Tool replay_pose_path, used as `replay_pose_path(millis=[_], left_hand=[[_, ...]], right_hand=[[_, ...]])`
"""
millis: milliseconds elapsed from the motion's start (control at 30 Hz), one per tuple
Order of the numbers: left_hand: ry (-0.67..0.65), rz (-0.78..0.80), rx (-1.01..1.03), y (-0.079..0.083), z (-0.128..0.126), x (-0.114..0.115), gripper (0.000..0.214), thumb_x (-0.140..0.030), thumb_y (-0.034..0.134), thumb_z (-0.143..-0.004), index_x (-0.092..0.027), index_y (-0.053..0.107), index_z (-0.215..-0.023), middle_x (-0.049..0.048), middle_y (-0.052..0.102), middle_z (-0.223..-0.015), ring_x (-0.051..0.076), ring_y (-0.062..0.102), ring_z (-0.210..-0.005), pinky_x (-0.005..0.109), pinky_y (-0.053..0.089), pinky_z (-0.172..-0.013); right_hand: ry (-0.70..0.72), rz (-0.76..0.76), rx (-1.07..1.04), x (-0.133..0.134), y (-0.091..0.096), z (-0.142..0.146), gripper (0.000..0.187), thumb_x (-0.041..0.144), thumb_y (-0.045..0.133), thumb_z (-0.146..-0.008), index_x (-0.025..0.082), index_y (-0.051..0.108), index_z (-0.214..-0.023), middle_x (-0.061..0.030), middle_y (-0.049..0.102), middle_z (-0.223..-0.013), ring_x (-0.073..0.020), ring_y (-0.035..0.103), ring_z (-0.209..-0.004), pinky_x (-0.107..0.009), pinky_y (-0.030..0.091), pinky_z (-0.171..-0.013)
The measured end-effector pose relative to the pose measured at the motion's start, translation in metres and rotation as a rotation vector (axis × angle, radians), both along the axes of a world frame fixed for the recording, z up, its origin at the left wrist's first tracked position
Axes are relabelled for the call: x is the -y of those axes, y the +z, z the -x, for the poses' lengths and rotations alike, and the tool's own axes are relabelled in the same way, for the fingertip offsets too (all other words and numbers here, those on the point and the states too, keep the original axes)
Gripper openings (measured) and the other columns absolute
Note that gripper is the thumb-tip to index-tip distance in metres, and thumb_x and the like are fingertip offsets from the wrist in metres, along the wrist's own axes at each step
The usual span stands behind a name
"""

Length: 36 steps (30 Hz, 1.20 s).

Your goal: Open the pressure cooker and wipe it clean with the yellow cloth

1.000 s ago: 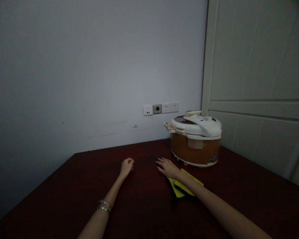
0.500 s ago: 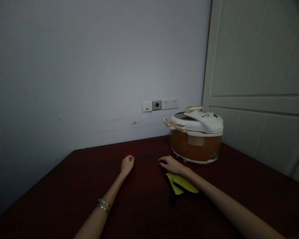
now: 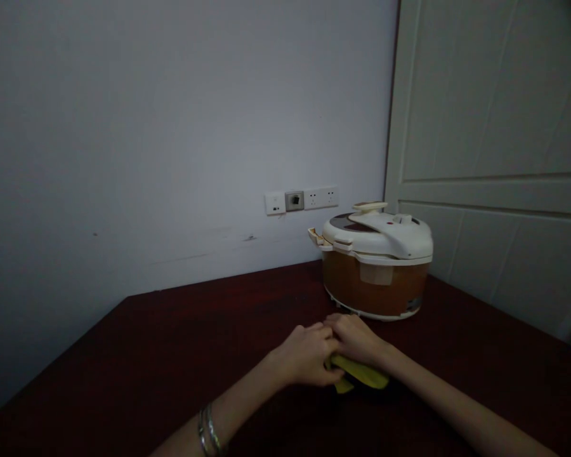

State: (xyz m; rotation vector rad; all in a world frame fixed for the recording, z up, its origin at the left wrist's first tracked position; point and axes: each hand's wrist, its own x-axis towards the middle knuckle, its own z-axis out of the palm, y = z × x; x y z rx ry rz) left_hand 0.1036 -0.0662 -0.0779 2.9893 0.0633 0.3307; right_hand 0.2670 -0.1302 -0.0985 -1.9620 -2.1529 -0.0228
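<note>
Your left hand point(image 3: 309, 355) lies palm down on the worktop point(image 3: 171, 355), reaching in from the lower left with the forearm angled up and to the right and two thin bangles point(image 3: 208, 431) around the wrist. Its fingers are bent into a loose half curl and press against the near left end of a yellow cloth point(image 3: 364, 376), their tips meeting the fingers of your right hand point(image 3: 356, 339). Your right hand comes in from the lower right with the forearm stretched low over the wood; it also sits knuckles up and half closed, resting on top of the cloth. The two hands touch each other just above the fabric. Fingertips and thumbs are tucked out of sight under both hands, so I cannot tell whether either one pinches the cloth or only rests on it. The cloth lies flat on the wood beneath and between your hands, with its free end sticking out under your right wrist. Just beyond your right hand, close but apart from it, a brown pressure cooker point(image 3: 375, 285) stands upright with its white lid point(image 3: 385, 235) shut. Further behind it are the wall sockets point(image 3: 302, 200), and a pale door point(image 3: 495, 158) stands off to the right of both hands.
</note>
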Motion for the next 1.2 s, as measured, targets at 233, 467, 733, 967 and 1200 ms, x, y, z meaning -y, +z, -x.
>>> replay_pose_path(millis=[233, 467, 733, 967, 1200], left_hand=[[-0.042, -0.086, -0.135, -0.008, 0.000, 0.017, 0.055, -0.059, 0.061, -0.072, -0.014, 0.059, -0.103, 0.0144, 0.064, -0.109, 0.030, 0.059, -0.100, 0.036, 0.048, -0.070], [0.003, 0.046, -0.209, -0.004, 0.006, 0.006, 0.039, -0.043, 0.064, -0.074, -0.018, 0.057, -0.104, 0.0106, 0.067, -0.103, 0.028, 0.064, -0.094, 0.033, 0.047, -0.068], [-0.021, 0.015, -0.219, -0.011, 0.006, 0.008, 0.044, -0.048, 0.070, -0.066, -0.017, 0.061, -0.095, 0.0114, 0.066, -0.105, 0.029, 0.063, -0.094, 0.035, 0.049, -0.068], [-0.018, -0.049, -0.223, -0.009, 0.006, 0.013, 0.024, -0.034, 0.060, -0.073, -0.016, 0.064, -0.088, 0.0133, 0.067, -0.102, 0.028, 0.064, -0.089, 0.035, 0.049, -0.066], [0.145, 0.188, 0.055, 0.023, 0.014, -0.009, 0.015, -0.023, 0.058, -0.068, -0.020, 0.063, -0.082, 0.0043, 0.067, -0.087, 0.020, 0.061, -0.081, 0.027, 0.043, -0.065]], right_hand=[[-0.016, -0.031, 0.005, -0.002, -0.008, -0.004, 0.029, 0.026, 0.041, -0.088, 0.021, 0.069, -0.094, -0.0056, 0.068, -0.091, -0.0197, 0.062, -0.085, -0.027, 0.041, -0.068], [-0.034, -0.019, -0.048, 0.000, -0.008, -0.001, 0.027, 0.024, 0.044, -0.086, 0.022, 0.070, -0.092, -0.0046, 0.068, -0.089, -0.0183, 0.063, -0.080, -0.026, 0.041, -0.067], [-0.040, -0.038, -0.034, -0.002, -0.012, 0.000, 0.028, 0.026, 0.042, -0.087, 0.021, 0.070, -0.091, -0.0055, 0.068, -0.089, -0.0186, 0.063, -0.081, -0.026, 0.041, -0.068], [-0.029, -0.065, -0.101, -0.002, -0.017, -0.001, 0.028, 0.026, 0.043, -0.087, 0.020, 0.071, -0.092, -0.0063, 0.067, -0.089, -0.0187, 0.061, -0.083, -0.027, 0.042, -0.071], [0.024, -0.058, -0.756, -0.005, -0.009, 0.002, 0.040, 0.047, 0.046, -0.087, 0.016, 0.070, -0.090, -0.0081, 0.069, -0.092, -0.0232, 0.062, -0.087, -0.034, 0.046, -0.080]])
